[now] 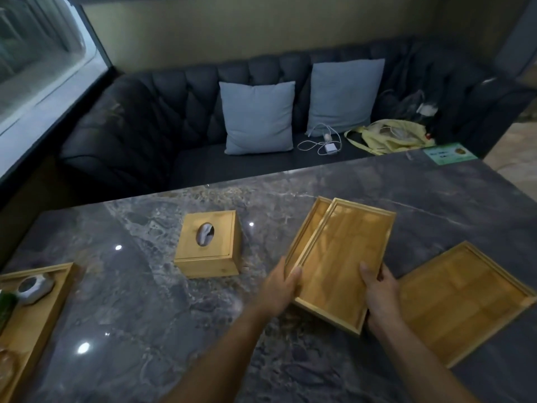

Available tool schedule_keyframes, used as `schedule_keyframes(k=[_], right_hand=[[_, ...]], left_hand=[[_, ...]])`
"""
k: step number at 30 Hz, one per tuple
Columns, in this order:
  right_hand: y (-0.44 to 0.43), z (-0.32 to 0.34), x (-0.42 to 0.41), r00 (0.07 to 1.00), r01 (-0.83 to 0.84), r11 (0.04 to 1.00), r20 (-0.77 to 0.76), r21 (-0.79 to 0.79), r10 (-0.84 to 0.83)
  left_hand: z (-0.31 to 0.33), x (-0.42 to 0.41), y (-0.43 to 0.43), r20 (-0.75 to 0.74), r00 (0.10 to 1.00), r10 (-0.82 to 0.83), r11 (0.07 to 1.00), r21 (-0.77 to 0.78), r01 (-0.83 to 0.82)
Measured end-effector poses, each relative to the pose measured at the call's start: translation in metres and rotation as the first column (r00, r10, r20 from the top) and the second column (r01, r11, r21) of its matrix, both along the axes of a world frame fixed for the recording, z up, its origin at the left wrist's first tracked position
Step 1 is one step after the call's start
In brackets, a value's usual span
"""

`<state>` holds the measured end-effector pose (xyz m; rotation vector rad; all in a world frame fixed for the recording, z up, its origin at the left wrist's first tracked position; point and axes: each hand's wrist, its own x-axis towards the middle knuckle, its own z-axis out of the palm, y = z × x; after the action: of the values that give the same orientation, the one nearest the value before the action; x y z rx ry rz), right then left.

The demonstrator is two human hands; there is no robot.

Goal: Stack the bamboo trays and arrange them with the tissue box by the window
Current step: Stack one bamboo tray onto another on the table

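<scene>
On the grey marble table (145,301), my left hand (280,289) and right hand (377,289) clamp the near corners of a bamboo tray (340,263) overlapping a second tray (309,225). A third tray (459,301) lies at three o'clock; the tissue box (209,245) at nine.

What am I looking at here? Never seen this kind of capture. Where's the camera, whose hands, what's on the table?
There is no robot. One wide-angle camera sits on a person's head, looking forward and down, so the two bare arms entering from the bottom are the wearer's own.

The left hand and right hand grip the near end of a bamboo tray, holding it partly over a second tray underneath, not yet lined up. A third tray lies to the right.

All this is on a dark marble table. A bamboo tissue box stands left of the hands, and another tray holding a small dish is at the far left edge. Beyond are a dark sofa and a window at upper left.
</scene>
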<state>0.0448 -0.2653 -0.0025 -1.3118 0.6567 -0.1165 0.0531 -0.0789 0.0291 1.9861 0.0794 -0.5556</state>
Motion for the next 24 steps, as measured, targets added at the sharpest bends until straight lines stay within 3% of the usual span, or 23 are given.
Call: schedule_keyframes(k=[4,8,14,17,20,22,24], right_hand=[[-0.005,-0.005,0.010,0.997,-0.067,0.994,-0.034,-0.082,0.064],[-0.007,-0.007,0.013,0.992,-0.122,0.979,-0.049,-0.161,0.116],[-0.011,-0.018,0.024,0.977,-0.190,0.909,-0.164,-0.372,0.138],[-0.014,-0.019,0.028,0.947,-0.298,0.899,-0.213,-0.320,0.238],[-0.017,-0.018,0.026,0.908,-0.405,0.866,-0.240,-0.293,0.344],[-0.019,-0.019,0.023,0.880,-0.461,0.843,-0.262,-0.276,0.396],[-0.020,-0.018,0.018,0.850,-0.512,0.825,-0.277,-0.239,0.448]], left_hand=[[-0.028,-0.010,-0.015,0.076,0.990,-0.119,0.884,0.462,0.071],[-0.046,-0.014,-0.016,0.104,0.987,-0.119,0.816,0.577,0.038],[-0.048,-0.033,-0.022,0.218,0.968,-0.121,0.812,0.583,-0.029],[-0.048,-0.058,-0.032,0.262,0.963,-0.061,0.816,0.569,-0.104],[-0.030,-0.077,-0.038,0.213,0.976,0.042,0.834,0.530,-0.152],[-0.032,-0.090,-0.040,0.093,0.979,0.181,0.888,0.412,-0.203],[-0.036,-0.104,-0.035,0.043,0.985,0.165,0.947,0.272,-0.171]])
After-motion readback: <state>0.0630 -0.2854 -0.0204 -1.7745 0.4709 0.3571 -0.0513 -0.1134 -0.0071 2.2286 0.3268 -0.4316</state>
